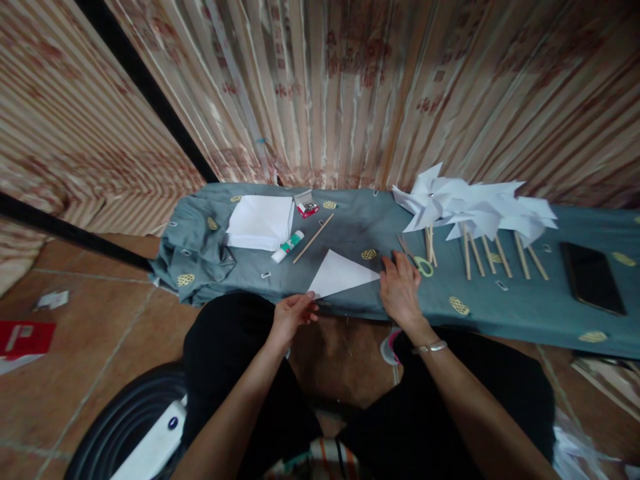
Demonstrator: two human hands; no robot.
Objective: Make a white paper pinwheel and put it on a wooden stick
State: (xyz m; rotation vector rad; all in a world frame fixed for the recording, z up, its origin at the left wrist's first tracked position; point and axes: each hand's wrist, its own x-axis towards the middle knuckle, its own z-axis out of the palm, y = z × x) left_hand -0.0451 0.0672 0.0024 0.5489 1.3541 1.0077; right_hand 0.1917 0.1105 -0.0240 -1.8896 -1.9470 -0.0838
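Observation:
A white sheet of paper [343, 275], folded into a triangle, lies at the near edge of the cloth-covered surface. My left hand [293, 317] is closed, pinching its lower left corner between thumb and fingers. At the sheet's right tip, my right hand [401, 288] has closed its fingers on the corner, partly hiding it. Scissors with light green handles [425, 267] lie just beyond my right hand. To the left of the sheet are a thin wooden stick [313, 238], a green-and-white glue stick [288, 246] and a stack of white paper [261, 223].
A small open red box [307, 208] sits near the paper stack. Several white paper pinwheels [475, 207] on wooden sticks lie at the back right. A dark phone [593, 277] rests farther right. Striped curtains [320, 87] hang behind the grey-green cloth [350, 223].

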